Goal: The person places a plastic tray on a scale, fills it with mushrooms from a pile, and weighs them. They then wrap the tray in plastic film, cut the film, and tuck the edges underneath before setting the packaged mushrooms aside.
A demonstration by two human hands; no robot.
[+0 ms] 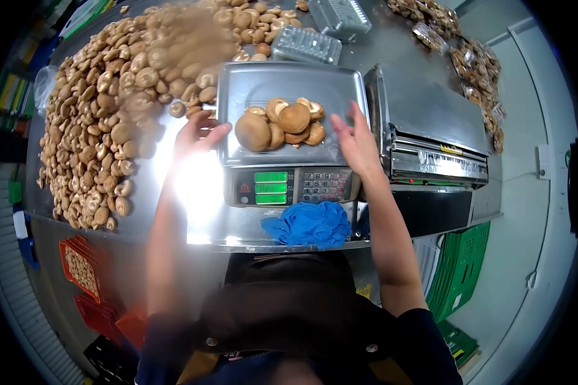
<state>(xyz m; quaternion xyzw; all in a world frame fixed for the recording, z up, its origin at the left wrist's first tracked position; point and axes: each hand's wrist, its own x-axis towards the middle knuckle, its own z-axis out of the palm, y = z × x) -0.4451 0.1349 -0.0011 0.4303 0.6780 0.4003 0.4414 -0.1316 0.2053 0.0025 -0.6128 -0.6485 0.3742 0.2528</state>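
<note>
Several brown mushrooms point(294, 119) lie in a small heap on the metal pan point(289, 80) of a digital scale. Below the pan, the scale's green display point(271, 188) is lit beside a keypad point(322, 185). My left hand point(198, 133) is at the pan's left edge, fingers apart and nothing in them. Over the pan's right side is my right hand point(354, 140), its thumb and fingers spread, also holding nothing. Neither hand touches the mushrooms. A crumpled blue cloth or glove point(309, 224) lies in front of the scale.
A large pile of mushrooms point(93, 147) covers the table's left side. Clear plastic trays point(307, 45) stand behind the scale. On the right is a metal wrapping machine point(430, 128), with packed mushrooms point(476, 67) beyond it. Green crates point(459, 269) and red crates point(80, 266) are below.
</note>
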